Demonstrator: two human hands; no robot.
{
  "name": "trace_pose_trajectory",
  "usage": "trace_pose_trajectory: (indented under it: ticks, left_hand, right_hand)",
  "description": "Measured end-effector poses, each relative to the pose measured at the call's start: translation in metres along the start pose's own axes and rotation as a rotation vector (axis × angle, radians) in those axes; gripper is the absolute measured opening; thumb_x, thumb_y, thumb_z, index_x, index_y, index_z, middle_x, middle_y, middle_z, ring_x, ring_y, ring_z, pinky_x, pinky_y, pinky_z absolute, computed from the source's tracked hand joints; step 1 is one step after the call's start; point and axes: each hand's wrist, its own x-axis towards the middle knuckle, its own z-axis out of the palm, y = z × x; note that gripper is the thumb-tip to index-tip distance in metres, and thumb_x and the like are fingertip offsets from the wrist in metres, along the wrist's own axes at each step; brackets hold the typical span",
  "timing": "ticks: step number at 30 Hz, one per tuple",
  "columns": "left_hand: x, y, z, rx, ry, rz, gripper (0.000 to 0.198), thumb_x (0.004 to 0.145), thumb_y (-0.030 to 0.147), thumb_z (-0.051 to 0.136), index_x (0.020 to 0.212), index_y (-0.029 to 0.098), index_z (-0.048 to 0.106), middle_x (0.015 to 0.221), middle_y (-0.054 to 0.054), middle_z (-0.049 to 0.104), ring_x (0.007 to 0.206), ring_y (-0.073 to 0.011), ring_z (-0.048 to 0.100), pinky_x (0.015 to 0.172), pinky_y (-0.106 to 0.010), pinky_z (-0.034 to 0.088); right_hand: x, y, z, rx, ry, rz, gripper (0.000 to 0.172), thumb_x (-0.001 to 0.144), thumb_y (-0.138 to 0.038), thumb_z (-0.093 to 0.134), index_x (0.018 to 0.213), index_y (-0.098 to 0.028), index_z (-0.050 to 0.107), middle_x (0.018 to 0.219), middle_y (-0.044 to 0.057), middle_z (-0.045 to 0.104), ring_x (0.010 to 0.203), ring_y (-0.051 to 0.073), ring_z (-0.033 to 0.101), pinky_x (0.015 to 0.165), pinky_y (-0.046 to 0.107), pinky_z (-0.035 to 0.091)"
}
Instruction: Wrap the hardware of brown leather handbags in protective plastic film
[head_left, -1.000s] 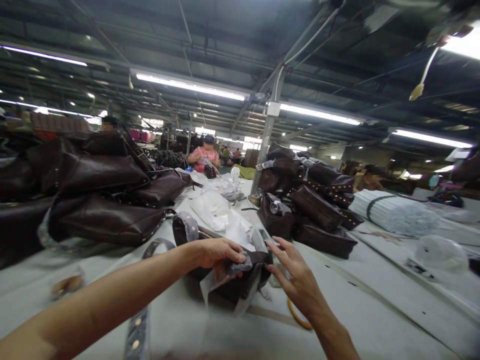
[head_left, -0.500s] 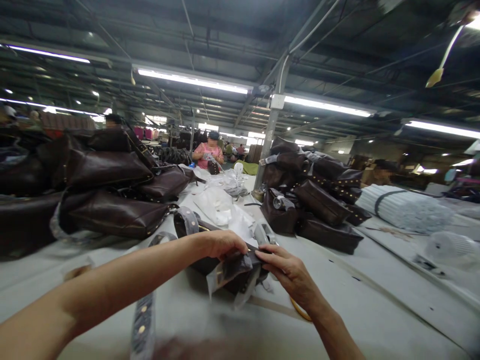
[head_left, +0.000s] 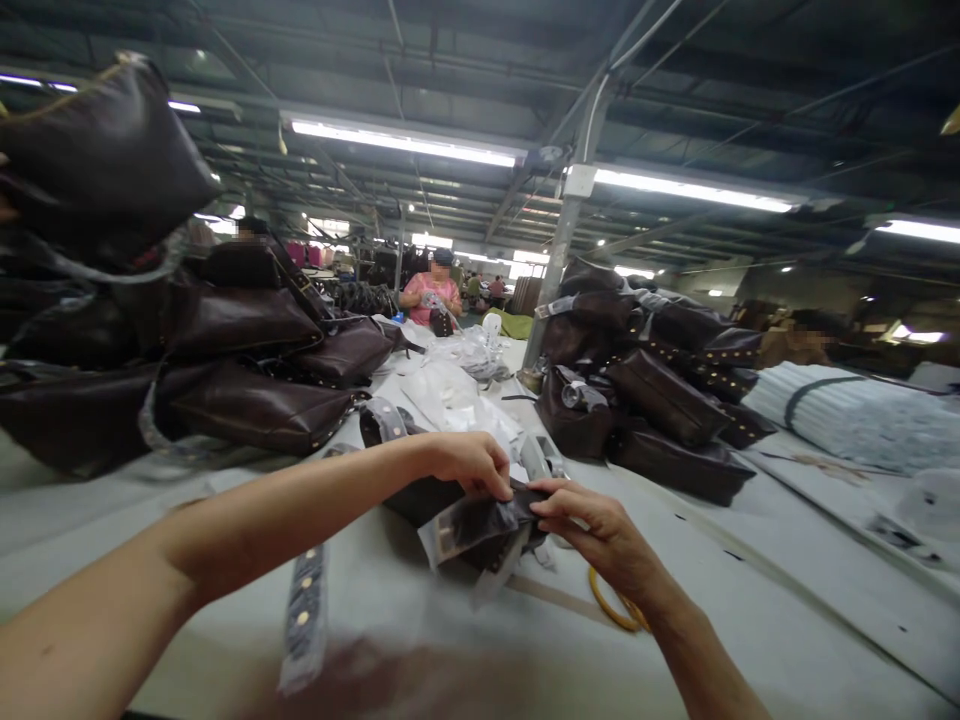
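A dark leather strap wrapped in clear plastic (head_left: 480, 528) is between my hands, with a metal buckle showing at its loose end. My left hand (head_left: 476, 465) pinches it from above, fingers curled and closed. On the other side, the thumb and fingers of my right hand (head_left: 589, 515) are closed on the same strap. Beneath them lies a dark brown leather bag (head_left: 416, 510), partly hidden by my left forearm. A gold-studded strap end in plastic (head_left: 306, 605) sticks out toward me on the white table (head_left: 420, 640).
Brown leather bags are heaped at left (head_left: 247, 405) and right (head_left: 667, 400). A co-worker's bag (head_left: 112, 150) is held up at far left. White wrapping (head_left: 450, 395) lies ahead, by a metal post (head_left: 555, 270). A yellow looped handle (head_left: 611, 603) rests near my right wrist.
A bag held by someone at the far left has come into view, raised above the heap. My view has shifted slightly left; both hands stay on the strap, its buckle end now showing more clearly.
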Motion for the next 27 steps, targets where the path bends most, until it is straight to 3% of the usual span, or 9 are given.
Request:
trace_pose_trajectory:
  ticks: [3, 8, 15, 17, 21, 25, 27]
  left_hand:
    - [0.007, -0.002, -0.002, -0.1, -0.012, -0.052, 0.04, 0.039, 0.029, 0.087, 0.055, 0.015, 0.052, 0.05, 0.004, 0.056, 0.05, -0.0109, 0.053, 0.053, -0.024, 0.042]
    - [0.015, -0.003, 0.003, -0.101, 0.009, -0.009, 0.037, 0.041, 0.024, 0.085, 0.056, 0.015, 0.052, 0.053, 0.003, 0.059, 0.053, -0.0107, 0.055, 0.055, -0.024, 0.044]
    - [0.022, 0.004, 0.018, -0.084, 0.139, -0.003, 0.032, 0.05, 0.02, 0.08, 0.058, 0.016, 0.049, 0.046, 0.008, 0.049, 0.046, -0.0085, 0.047, 0.048, -0.02, 0.037]
    - [0.022, 0.007, 0.02, -0.062, 0.16, 0.006, 0.029, 0.055, 0.017, 0.077, 0.058, 0.016, 0.049, 0.045, 0.008, 0.047, 0.044, -0.0075, 0.044, 0.047, -0.02, 0.036]
    - [0.018, 0.011, 0.018, -0.024, 0.168, -0.044, 0.024, 0.06, 0.013, 0.07, 0.056, 0.017, 0.046, 0.045, 0.006, 0.047, 0.044, -0.009, 0.045, 0.047, -0.021, 0.038]
    - [0.016, 0.02, 0.017, 0.104, 0.145, -0.097, 0.02, 0.062, 0.012, 0.066, 0.057, 0.016, 0.048, 0.048, 0.004, 0.052, 0.049, -0.0118, 0.052, 0.052, -0.025, 0.045]
    - [0.02, 0.027, 0.017, 0.166, 0.142, -0.094, 0.017, 0.061, 0.01, 0.065, 0.056, 0.016, 0.05, 0.048, 0.004, 0.052, 0.049, -0.0121, 0.052, 0.052, -0.025, 0.046]
  right_hand:
    - [-0.001, -0.003, -0.003, 0.041, -0.021, 0.044, 0.016, 0.087, -0.03, 0.057, 0.082, -0.021, 0.069, 0.109, 0.009, 0.069, 0.085, 0.017, 0.067, 0.076, 0.026, 0.053]
    - [0.0, -0.002, -0.006, 0.043, -0.045, 0.07, 0.015, 0.085, -0.031, 0.058, 0.079, -0.021, 0.067, 0.109, 0.009, 0.07, 0.086, 0.019, 0.067, 0.078, 0.029, 0.052]
    - [0.006, -0.004, -0.001, 0.019, -0.074, 0.019, 0.013, 0.083, -0.03, 0.062, 0.074, -0.021, 0.063, 0.107, 0.006, 0.071, 0.082, 0.018, 0.066, 0.074, 0.027, 0.052]
    - [0.001, 0.001, 0.001, 0.0, -0.002, 0.039, 0.01, 0.082, -0.032, 0.064, 0.082, -0.021, 0.066, 0.112, 0.007, 0.068, 0.082, 0.018, 0.066, 0.075, 0.028, 0.053]
    - [-0.019, 0.015, 0.012, -0.054, 0.223, 0.175, 0.035, 0.079, -0.039, 0.068, 0.108, -0.021, 0.066, 0.124, 0.012, 0.062, 0.079, 0.019, 0.066, 0.064, 0.028, 0.055]
    - [-0.032, 0.02, 0.029, -0.1, 0.279, 0.157, 0.036, 0.088, -0.036, 0.055, 0.121, -0.024, 0.063, 0.118, 0.009, 0.065, 0.103, 0.023, 0.064, 0.085, 0.034, 0.054]
    - [-0.032, 0.019, 0.034, -0.108, 0.323, 0.144, 0.036, 0.088, -0.036, 0.055, 0.122, -0.023, 0.063, 0.117, 0.009, 0.066, 0.106, 0.023, 0.063, 0.092, 0.037, 0.051]
